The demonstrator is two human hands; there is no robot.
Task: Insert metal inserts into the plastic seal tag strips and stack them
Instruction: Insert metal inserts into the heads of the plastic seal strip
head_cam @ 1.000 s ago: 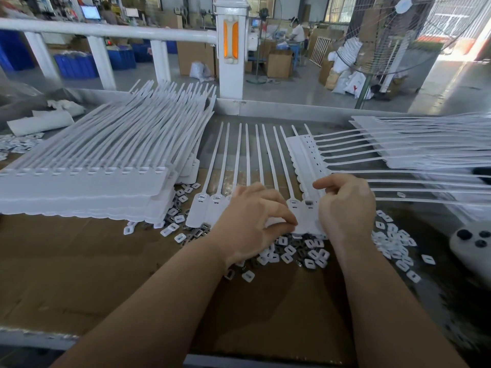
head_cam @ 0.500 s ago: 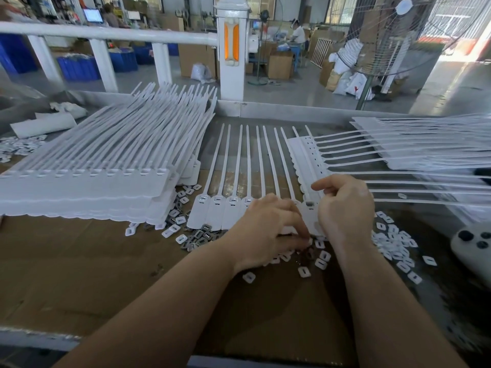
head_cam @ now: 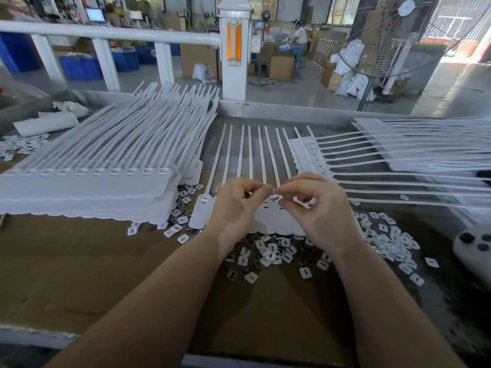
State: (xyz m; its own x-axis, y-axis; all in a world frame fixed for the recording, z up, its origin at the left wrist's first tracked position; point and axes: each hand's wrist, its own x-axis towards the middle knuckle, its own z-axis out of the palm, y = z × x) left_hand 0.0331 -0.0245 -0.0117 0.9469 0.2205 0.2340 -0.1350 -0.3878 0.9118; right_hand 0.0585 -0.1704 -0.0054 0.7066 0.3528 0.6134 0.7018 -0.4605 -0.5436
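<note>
1. Head view: loose inserts (head_cam: 271, 254) are lying on the counter (head_cam: 79, 261), many left.
2. Left hand (head_cam: 236, 208) and right hand (head_cam: 318, 208) are pinching one small piece together above the strip (head_cam: 255, 155).
3. The stack (head_cam: 87, 166), far left, is already tall; the unfilled pile (head_cam: 398, 144) is waiting.

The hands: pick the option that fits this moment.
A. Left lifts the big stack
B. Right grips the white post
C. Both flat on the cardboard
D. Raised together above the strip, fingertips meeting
D: the left hand and right hand meet fingertip to fingertip above the tag strip, seemingly pinching a small piece.
</note>
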